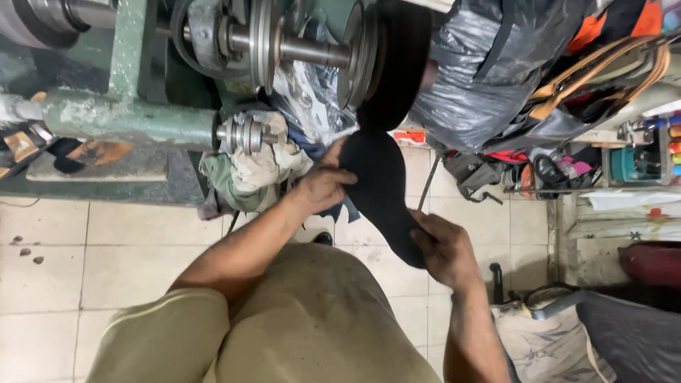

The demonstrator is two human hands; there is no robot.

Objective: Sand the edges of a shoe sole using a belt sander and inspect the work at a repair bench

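1. Holding a black shoe sole (381, 191) between both hands, the person presents its upper end to the dark buffing wheel (397, 60) of a green bench machine (128, 113).
2. Left hand (323, 186): the grip is closed on the sole's upper left edge, fingers wrapped over the rim and thumb towards the wheel. Left of this grip sits a small spindle end (245, 133) with bundled rags (259, 167) just beneath it.
3. Sole position: it runs diagonally between the two grips, its upper end touching or just short of the wheel's lower rim; true contact cannot be confirmed. Above the left grip, a steel shaft (312, 51) carries the wheel.
4. Right hand (443, 248): the grip is closed on the sole's lower end, fingers curled round the edge, supporting it from below. Right of this grip lie a black plastic sack (482, 64) and cluttered shelves (624, 163).
5. Progress, as a judgement: the workpiece is gripped and at the wheel, so buffing appears to be in hand. The visible face is uniformly dark; how much edge remains unworked cannot be told.
6. Below both grips is a tiled floor (106, 255).
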